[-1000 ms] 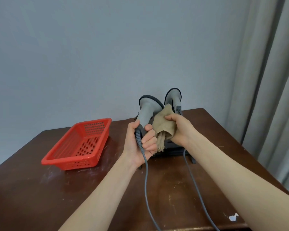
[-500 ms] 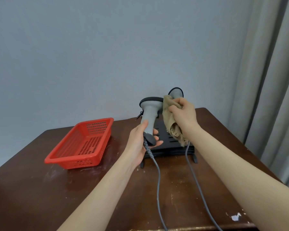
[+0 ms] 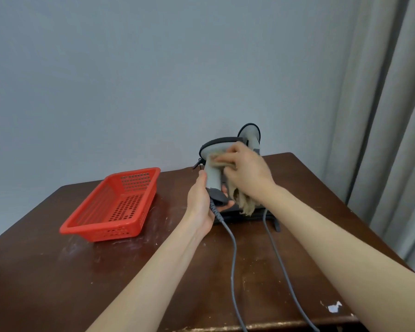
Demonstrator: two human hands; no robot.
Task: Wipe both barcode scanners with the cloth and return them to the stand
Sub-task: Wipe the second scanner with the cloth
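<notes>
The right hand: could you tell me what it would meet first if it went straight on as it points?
The right hand points left into the cloth pressed on the held scanner; that scanner comes first, seemingly touching now.

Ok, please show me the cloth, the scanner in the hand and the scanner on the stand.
cloth point(image 3: 246, 203): head view, frayed hanging end.
scanner in the hand point(image 3: 213, 177): head view, grey handle.
scanner on the stand point(image 3: 249, 134): head view, grey head.
</notes>
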